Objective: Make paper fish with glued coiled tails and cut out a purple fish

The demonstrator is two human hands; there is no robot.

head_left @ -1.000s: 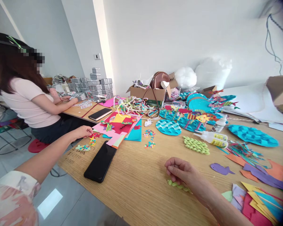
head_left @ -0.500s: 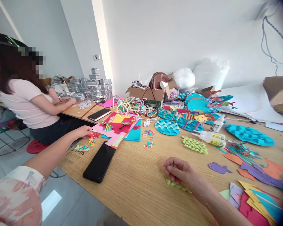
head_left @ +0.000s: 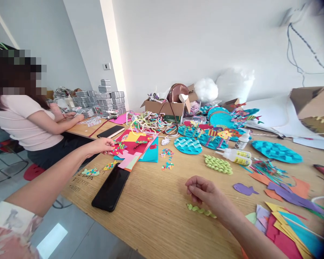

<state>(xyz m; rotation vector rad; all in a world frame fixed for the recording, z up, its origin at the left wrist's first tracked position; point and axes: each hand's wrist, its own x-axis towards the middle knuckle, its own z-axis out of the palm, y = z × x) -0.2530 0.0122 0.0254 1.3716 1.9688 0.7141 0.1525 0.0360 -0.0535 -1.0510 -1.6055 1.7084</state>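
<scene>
My left hand (head_left: 104, 145) pinches a small red paper fish cut-out (head_left: 119, 151) at the edge of a stack of coloured paper (head_left: 151, 153). A yellow spotted paper fish (head_left: 110, 166) and a pale one with coloured dots (head_left: 90, 172) lie just below it. My right hand (head_left: 201, 189) hovers over the table, fingers loosely curled and nothing visible in them. Under it lies a twisted light-green strip (head_left: 201, 210), partly covered by the hand. A block of similar green braided strips (head_left: 218, 164) is farther back.
A black phone (head_left: 109, 189) lies at the table's front edge. Glue bottles (head_left: 239, 157), blue wavy ovals (head_left: 188, 145), a purple fish (head_left: 245, 189) and paper scraps (head_left: 280, 230) are to the right. Another person (head_left: 29, 118) sits at the left, near stacked boxes (head_left: 105, 100).
My left hand has moved right with the red paper fish, lifting it off the spot by the yellow fish. The view has shifted slightly. My right hand stays over the green strip.
</scene>
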